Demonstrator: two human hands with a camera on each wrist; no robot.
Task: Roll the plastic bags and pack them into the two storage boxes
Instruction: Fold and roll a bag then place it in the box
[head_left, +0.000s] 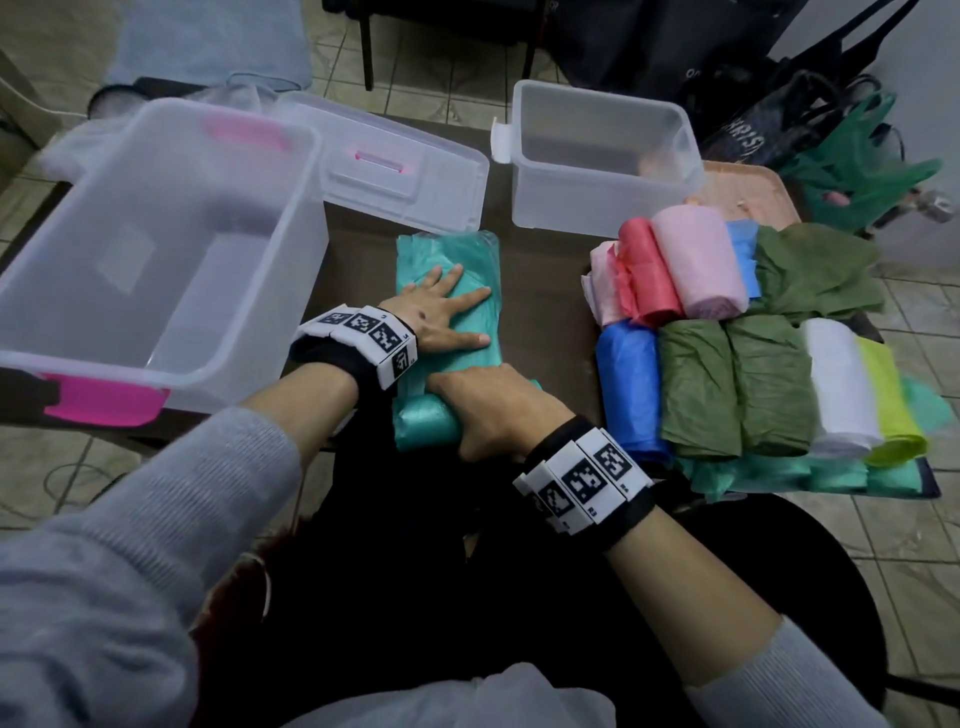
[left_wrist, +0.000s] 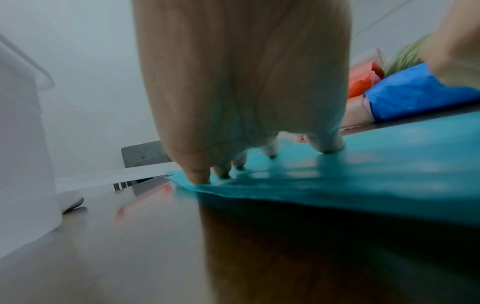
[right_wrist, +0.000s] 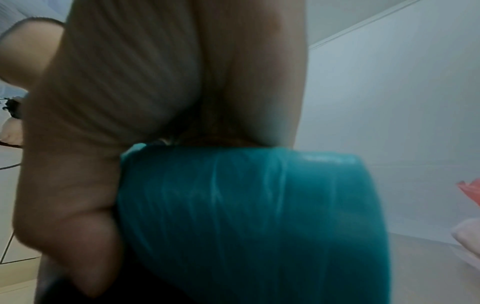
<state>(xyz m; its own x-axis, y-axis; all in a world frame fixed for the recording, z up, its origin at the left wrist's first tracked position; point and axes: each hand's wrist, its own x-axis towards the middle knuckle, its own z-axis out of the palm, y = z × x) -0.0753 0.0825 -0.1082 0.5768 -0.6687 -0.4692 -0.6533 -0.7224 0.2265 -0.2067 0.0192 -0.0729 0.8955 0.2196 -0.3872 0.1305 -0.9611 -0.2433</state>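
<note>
Teal bag (head_left: 457, 270) half rolled mid-bench, between two clear boxes and a stack of rolls.

Head view alone shows both boxes: the big one (head_left: 156, 234) far left, the small one (head_left: 597, 156) far right, plus one lid (head_left: 395, 161). Left hand (head_left: 441, 306) lies flat, fingers spread on the bag's flat part; the left wrist view shows fingertips (left_wrist: 328, 147) pressing. Right hand (head_left: 493, 410) curls round the near rolled end, seen close in the right wrist view.

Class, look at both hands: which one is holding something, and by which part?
The right hand grips the teal bag by its rolled-up near end. The left hand only presses flat on the unrolled part.
</note>
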